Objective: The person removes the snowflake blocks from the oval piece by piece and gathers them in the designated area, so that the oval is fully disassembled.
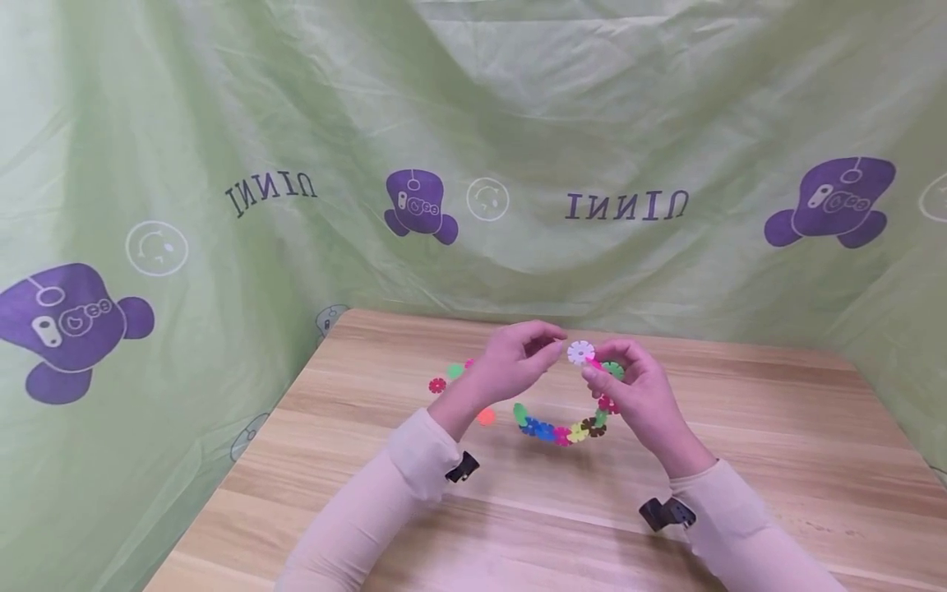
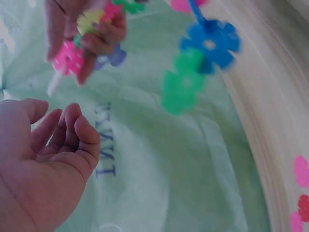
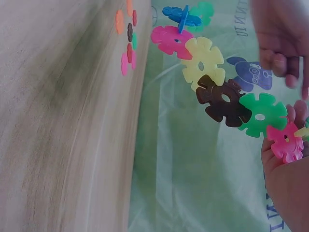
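A curved chain of colourful notched plastic snowflake discs hangs from my right hand (image 1: 642, 396), which pinches it near its upper end. At that end a white disc (image 1: 580, 353) is joined to a pink disc (image 2: 67, 58). Lower on the chain are a brown disc (image 3: 224, 99), a yellow disc (image 3: 203, 63) and a blue disc (image 2: 212, 44), with a green disc (image 2: 181, 84) at the free end. My left hand (image 1: 514, 362) is raised just left of the white disc, its fingers loosely bent and nothing between them.
Several loose discs lie on the wooden table left of the chain, among them a red disc (image 1: 437, 385) and an orange disc (image 1: 486, 417), partly behind my left forearm. A green printed curtain (image 1: 518, 271) hangs along the table's back and left sides.
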Available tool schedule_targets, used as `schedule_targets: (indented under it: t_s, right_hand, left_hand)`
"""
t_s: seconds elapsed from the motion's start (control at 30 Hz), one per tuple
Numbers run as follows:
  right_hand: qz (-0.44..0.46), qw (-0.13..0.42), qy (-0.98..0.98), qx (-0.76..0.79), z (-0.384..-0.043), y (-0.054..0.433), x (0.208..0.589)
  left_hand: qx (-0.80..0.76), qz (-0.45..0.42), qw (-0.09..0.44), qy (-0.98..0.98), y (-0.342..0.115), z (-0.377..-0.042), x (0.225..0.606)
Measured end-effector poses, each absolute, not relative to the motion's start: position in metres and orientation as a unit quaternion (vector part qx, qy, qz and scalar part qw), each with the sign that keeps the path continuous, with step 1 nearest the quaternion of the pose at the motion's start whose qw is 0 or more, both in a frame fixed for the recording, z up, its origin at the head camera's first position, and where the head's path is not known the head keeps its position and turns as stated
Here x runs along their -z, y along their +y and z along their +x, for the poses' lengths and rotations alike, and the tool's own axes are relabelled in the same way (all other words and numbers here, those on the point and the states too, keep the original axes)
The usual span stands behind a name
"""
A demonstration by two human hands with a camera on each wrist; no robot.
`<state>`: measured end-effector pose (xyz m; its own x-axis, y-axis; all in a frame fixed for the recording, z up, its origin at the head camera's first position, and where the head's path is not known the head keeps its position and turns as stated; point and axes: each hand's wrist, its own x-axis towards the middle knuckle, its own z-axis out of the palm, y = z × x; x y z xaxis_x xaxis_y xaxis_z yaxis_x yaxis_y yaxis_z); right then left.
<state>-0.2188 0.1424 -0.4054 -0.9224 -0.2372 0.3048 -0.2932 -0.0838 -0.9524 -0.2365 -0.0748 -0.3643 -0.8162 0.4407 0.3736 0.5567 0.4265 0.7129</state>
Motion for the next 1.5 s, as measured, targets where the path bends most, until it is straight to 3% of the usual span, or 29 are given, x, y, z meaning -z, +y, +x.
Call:
schedule_targets:
  t_s: [0.6, 1.5]
  right_hand:
    - [0.217, 0.017, -0.675, -0.705, -0.214, 0.135, 0.405]
    - [0.219, 0.036, -0.686, -0.693, -0.216, 0.14, 0.411]
  left_hand:
    - [0.491, -0.341, -0.024, -0.801, -0.062, -0.229, 0.364]
    - [0.569, -0.304, -0.04, -0.763, -0.071, -0.232, 0.371]
